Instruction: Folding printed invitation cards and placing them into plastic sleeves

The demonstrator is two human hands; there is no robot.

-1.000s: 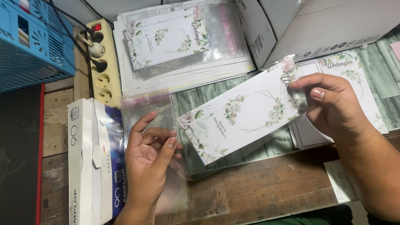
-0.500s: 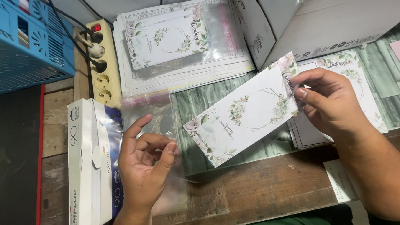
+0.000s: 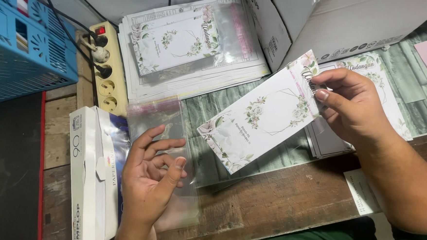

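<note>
At desk centre: floral card (image 3: 262,120) pinched at one end by right hand (image 3: 352,110), held outside clear sleeve (image 3: 164,152). Sleeve gripped between thumb and fingers of left hand (image 3: 151,179). Insertion not yet begun; one sleeved card (image 3: 180,41) already on paper stack (image 3: 196,74).

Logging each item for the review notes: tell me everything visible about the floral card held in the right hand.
The floral card is a white rectangular card, seemingly stiff paper, printed with green leaves and pale pink roses at its corners and a thin geometric frame with small print in the middle. It looks flat and uncreased. It is held tilted above the desk, its lower left corner pointing toward the clear plastic sleeve in the left hand. The right hand pinches its upper right end between thumb and fingers; nothing else appears to touch it.
</note>
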